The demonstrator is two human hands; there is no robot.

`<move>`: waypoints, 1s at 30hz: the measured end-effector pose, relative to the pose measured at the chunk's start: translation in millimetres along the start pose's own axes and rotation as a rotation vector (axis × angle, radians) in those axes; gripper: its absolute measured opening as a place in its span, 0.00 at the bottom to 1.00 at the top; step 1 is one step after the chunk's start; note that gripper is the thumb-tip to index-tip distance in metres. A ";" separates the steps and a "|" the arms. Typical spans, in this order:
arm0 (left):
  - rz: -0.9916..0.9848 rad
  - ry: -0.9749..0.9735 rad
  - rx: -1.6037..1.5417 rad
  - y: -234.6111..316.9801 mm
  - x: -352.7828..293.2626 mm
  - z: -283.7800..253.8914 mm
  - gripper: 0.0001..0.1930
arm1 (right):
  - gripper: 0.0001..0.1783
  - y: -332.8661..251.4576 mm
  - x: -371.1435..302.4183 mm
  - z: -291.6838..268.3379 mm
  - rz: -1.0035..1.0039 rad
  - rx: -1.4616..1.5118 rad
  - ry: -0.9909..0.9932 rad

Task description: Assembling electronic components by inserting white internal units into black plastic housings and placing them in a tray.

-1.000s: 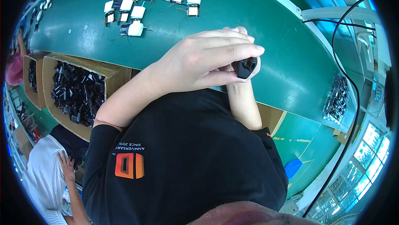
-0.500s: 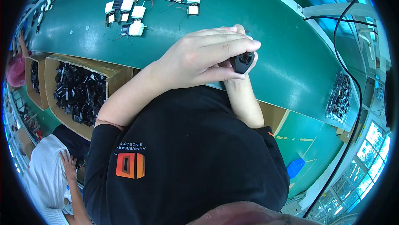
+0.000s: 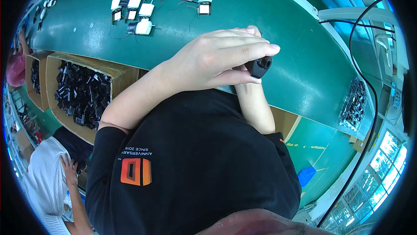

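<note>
Black housing held above the table, between both hands.
The black housing (image 3: pixel 259 66) is gripped between the thumb and partly curled fingers of the left hand (image 3: pixel 213 59); the right hand (image 3: pixel 249 88) is mostly hidden behind it, and its grip cannot be told. White-and-black wired units (image 3: pixel 145 11) are grouped beyond on the green table (image 3: pixel 299 78). At left, black plastic parts (image 3: pixel 82 91) are contained in a cardboard carton (image 3: pixel 124 76).
</note>
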State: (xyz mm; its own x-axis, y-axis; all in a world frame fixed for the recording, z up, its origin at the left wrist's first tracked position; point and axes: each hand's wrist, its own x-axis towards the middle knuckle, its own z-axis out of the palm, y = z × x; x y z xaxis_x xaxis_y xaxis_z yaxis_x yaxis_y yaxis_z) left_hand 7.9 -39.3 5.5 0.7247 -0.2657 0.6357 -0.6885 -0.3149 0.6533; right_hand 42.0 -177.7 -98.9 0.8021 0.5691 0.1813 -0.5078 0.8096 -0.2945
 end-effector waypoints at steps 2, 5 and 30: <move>-0.015 -0.034 -0.016 0.7 -0.7 -2.0 0.28 | 0.26 2.1 1.5 6.3 -0.017 0.014 -0.009; -0.021 -0.093 -0.028 -1.1 -2.1 -5.6 0.29 | 0.28 -2.5 5.3 11.6 -0.014 0.074 -0.166; -0.309 -0.063 -0.269 11.0 -5.2 0.2 0.49 | 0.43 -16.5 -12.5 47.6 -0.336 -0.527 -0.053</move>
State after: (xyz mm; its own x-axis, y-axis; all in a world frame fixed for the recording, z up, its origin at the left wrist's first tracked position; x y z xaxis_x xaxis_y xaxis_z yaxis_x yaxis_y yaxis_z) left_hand -3.5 -41.6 9.3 0.8931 -0.2540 0.3714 -0.4141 -0.1413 0.8992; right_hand 25.4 -191.4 -51.7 0.8672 0.3136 0.3867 0.0029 0.7735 -0.6338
